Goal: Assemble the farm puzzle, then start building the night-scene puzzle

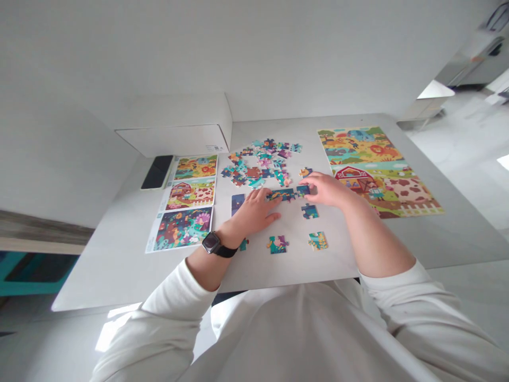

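Observation:
My right hand (324, 188) pinches a dark blue puzzle piece (302, 191) flat on the table, at the right end of a strip of joined pieces (283, 195). Whether that piece is locked into the strip I cannot tell. At the strip's left end my left hand (256, 208) lies with its fingers stretched out, their tips partly covering the strip. Beside its wrist is a dark blue piece (237, 202). A blue piece (309, 211) lies below my right hand, and an orange-and-blue piece (305, 172) above it. Near the front edge are a green-and-purple piece (278, 244) and a yellow-and-teal piece (318, 241).
Loose puzzle pieces (253, 173) are heaped beyond my hands. On the left lie a picture sheet (187, 204) and a black phone (157, 172), with a white box (178, 139) behind them. Two finished puzzles (377, 172) cover the table's right side.

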`<state>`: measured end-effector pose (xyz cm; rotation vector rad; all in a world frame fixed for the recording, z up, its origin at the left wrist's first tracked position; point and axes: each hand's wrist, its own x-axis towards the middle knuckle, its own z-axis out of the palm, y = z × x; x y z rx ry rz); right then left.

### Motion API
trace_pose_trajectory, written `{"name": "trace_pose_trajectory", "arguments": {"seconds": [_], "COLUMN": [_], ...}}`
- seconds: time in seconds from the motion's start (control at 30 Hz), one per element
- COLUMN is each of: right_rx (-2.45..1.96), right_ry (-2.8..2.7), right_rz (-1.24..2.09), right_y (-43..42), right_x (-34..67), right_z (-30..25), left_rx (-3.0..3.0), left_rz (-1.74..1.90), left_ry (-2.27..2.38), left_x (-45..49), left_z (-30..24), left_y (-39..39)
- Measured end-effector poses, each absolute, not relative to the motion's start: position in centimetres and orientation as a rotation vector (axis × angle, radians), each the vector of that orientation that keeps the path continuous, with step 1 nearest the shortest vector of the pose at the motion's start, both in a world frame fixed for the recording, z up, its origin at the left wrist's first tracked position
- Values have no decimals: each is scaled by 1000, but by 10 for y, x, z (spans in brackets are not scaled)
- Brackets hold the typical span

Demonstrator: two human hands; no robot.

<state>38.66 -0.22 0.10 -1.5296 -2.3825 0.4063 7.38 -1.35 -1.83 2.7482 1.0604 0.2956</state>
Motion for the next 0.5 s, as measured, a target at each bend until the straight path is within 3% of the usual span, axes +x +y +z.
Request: {"name": "trace_pose_trajectory", "arguments": {"seconds": [0.5], "right_rx": [-1455], "right_ry": [-2427], "right_rz": [467], "right_y": [5], "right_x": [385], "right_z": [-16], "left_rx": [2726], "left_rz": [274], "left_ry": [1070], "left_x": [76], "left_z": [-16], "left_y": [-15]}}
